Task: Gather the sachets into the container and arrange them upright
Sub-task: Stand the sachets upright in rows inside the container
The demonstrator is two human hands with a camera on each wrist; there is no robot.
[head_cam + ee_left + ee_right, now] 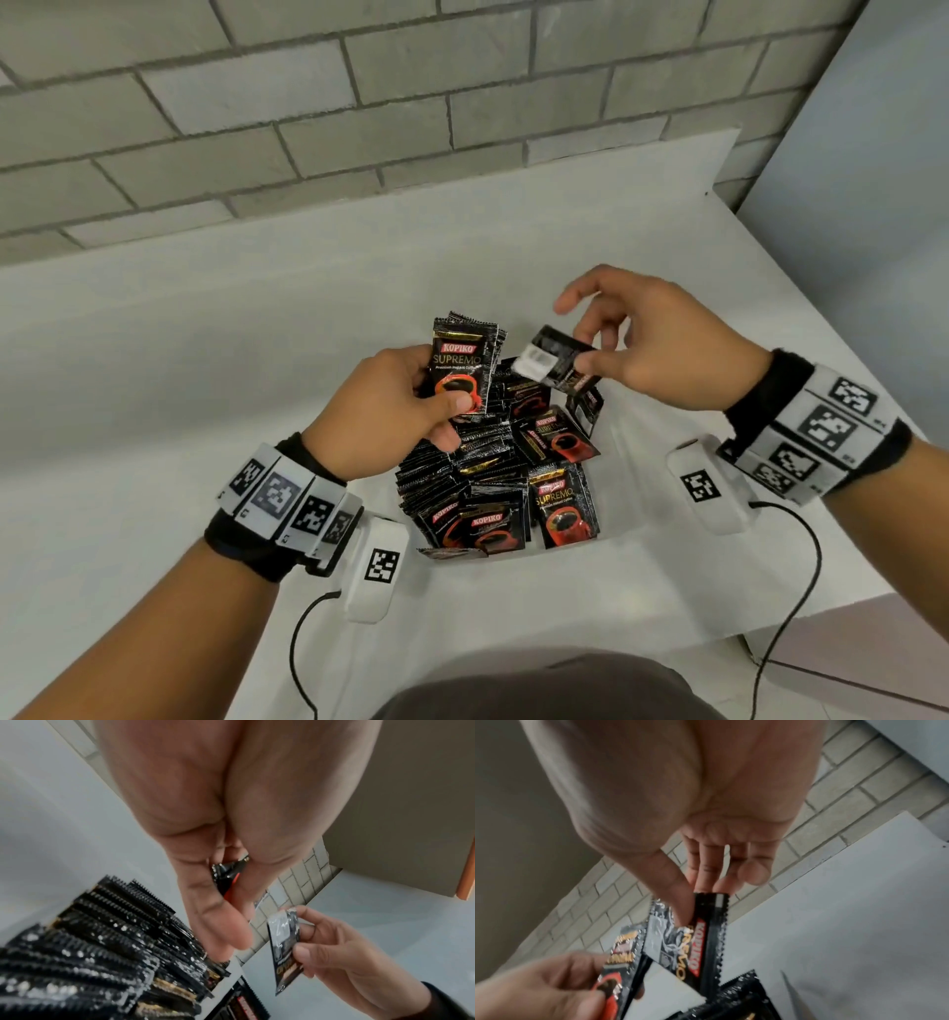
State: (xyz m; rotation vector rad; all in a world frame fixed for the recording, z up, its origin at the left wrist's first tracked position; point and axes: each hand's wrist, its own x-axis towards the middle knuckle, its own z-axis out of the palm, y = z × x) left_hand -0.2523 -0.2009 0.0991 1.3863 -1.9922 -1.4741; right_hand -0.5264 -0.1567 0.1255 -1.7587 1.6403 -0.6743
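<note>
Item: white tabletop (205, 360), smooth and matte, set against a grey brick wall (257, 128).

Item: container (624, 452), pale and hard to tell from the surface; only its right wall shows. Its left side is packed with black foil sachets (477, 452) standing on edge, crimped tops up, while several at the front and right lean or lie loose, printed faces showing.

Item: my left hand (382, 411), raised above the container, thumb and fingers (452, 403) pinching a small upright stack of sachets (459, 360), red cup print facing me.

Item: my right hand (647, 344), held just to the right of that stack, thumb and middle fingers pinching one tilted sachet (557, 360) by its end, index finger lifted free. Glossy foil, saw-toothed edges.

Item: marker-printed bands on both wrists, each with a black cable trailing.
</note>
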